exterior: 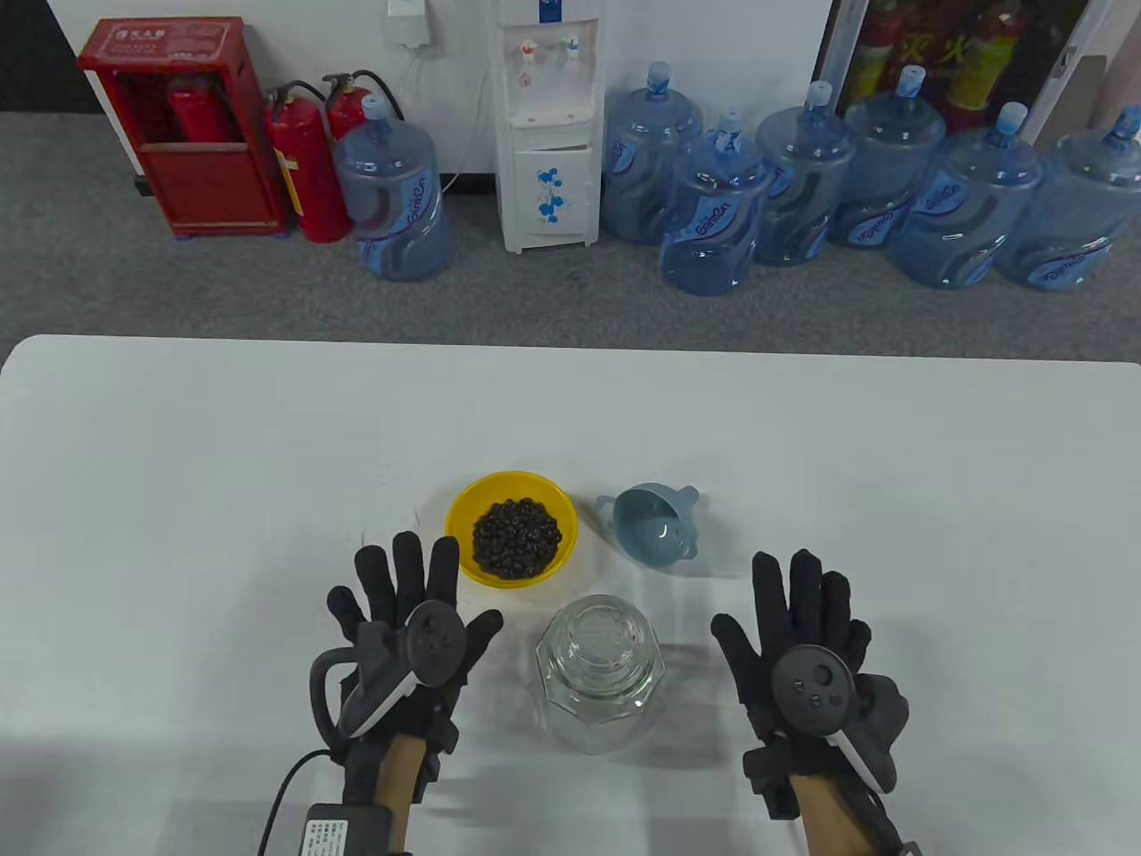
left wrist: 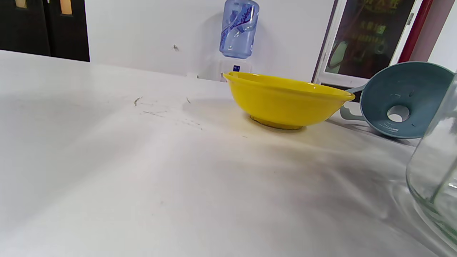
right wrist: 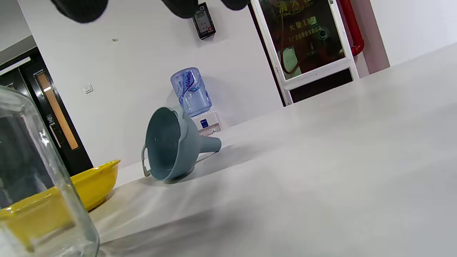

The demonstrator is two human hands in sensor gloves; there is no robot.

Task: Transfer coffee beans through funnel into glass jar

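A yellow bowl [exterior: 512, 526] holds dark coffee beans [exterior: 517, 536] near the table's middle. A blue-grey funnel [exterior: 652, 524] lies on its side to the bowl's right. A clear glass jar [exterior: 598, 670] stands in front of them. My left hand [exterior: 406, 615] rests flat and spread on the table left of the jar, empty. My right hand [exterior: 807, 629] rests flat and spread right of the jar, empty. The left wrist view shows the bowl [left wrist: 285, 101], the funnel [left wrist: 401, 101] and the jar's edge [left wrist: 433, 171]. The right wrist view shows the funnel [right wrist: 171, 142], the jar [right wrist: 32, 185] and the bowl [right wrist: 96, 182].
The white table [exterior: 178, 499] stretches wide on both sides of the objects. Behind its far edge stand several water bottles [exterior: 713, 214], a water dispenser [exterior: 546, 125] and fire extinguishers [exterior: 307, 160] on the floor.
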